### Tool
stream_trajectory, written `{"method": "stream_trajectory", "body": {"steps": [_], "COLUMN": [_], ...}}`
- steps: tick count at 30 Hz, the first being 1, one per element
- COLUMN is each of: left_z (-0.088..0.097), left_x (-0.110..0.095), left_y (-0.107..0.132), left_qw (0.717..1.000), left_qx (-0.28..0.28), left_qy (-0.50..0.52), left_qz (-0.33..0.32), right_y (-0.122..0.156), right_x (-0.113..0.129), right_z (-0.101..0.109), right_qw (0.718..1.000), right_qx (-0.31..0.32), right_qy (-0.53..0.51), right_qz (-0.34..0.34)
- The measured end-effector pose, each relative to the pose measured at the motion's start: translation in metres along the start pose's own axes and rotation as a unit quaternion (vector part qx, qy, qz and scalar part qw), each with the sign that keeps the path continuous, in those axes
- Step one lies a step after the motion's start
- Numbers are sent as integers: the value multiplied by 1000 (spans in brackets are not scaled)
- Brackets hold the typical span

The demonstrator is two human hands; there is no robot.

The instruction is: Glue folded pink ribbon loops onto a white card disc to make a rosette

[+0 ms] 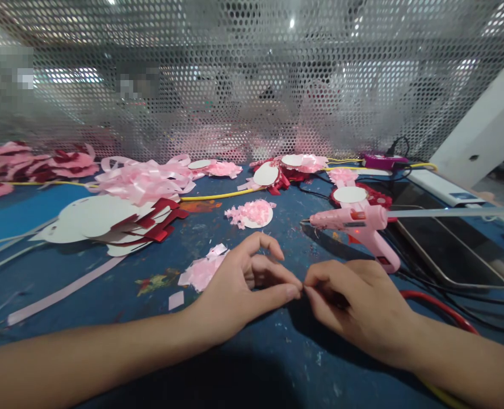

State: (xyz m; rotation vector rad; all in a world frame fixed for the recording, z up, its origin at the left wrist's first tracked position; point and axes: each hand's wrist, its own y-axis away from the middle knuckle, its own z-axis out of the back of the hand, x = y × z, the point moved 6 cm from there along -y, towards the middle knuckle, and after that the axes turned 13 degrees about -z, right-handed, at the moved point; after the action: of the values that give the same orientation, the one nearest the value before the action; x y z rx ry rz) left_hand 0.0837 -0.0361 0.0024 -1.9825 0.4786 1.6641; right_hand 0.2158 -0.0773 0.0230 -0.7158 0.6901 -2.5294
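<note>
Both my forearms came in low over the blue table [107,295], angled toward each other so the hands met just in front of the pink glue gun [354,224]. My left hand [243,284] lay on its side, thumb stretched out to the right, index finger arched up and over, the other fingers curled in loosely. My right hand [354,301] was knuckles-up with the fingers bunched forward, and its tips were touching the tip of my left thumb. Looked like both were pinching something tiny between them, but honestly it was too small and hidden to tell what, or whether anything was there at all. So: fingertips pressed together, not spread, contents unknown. The glue gun itself lay on its side just behind my right hand, nozzle pointing left, a glue stick poking out the back toward the right. Left of the gun's nozzle sat a white disc with pink scraps [252,214] on it, and nearer to me, just left of my left hand, a little heap of pink paper bits [203,270]. Farther left of the gun were the stacked white and red cutouts [116,224] with a pile of pink ribbon [143,179] behind them, and right of the gun a phone [443,244] lay flat.
</note>
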Motion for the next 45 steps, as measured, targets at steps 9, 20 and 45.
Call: {"method": "stream_trajectory", "body": {"steps": [9, 20, 45], "left_z": [-3, -1, 3], "left_x": [-6, -8, -5], "left_y": [2, 4, 4], "left_qw": [999, 998, 994], "left_qx": [21, 17, 20], "left_qy": [34, -33, -75], "left_qz": [-34, -60, -81], "right_y": [-3, -5, -2], "right_x": [-1, 3, 6], "right_z": [2, 0, -4], "right_qw": [999, 1000, 998], "right_qx": [-20, -9, 11], "right_qy": [33, 18, 29], "right_qz": [0, 10, 52]}}
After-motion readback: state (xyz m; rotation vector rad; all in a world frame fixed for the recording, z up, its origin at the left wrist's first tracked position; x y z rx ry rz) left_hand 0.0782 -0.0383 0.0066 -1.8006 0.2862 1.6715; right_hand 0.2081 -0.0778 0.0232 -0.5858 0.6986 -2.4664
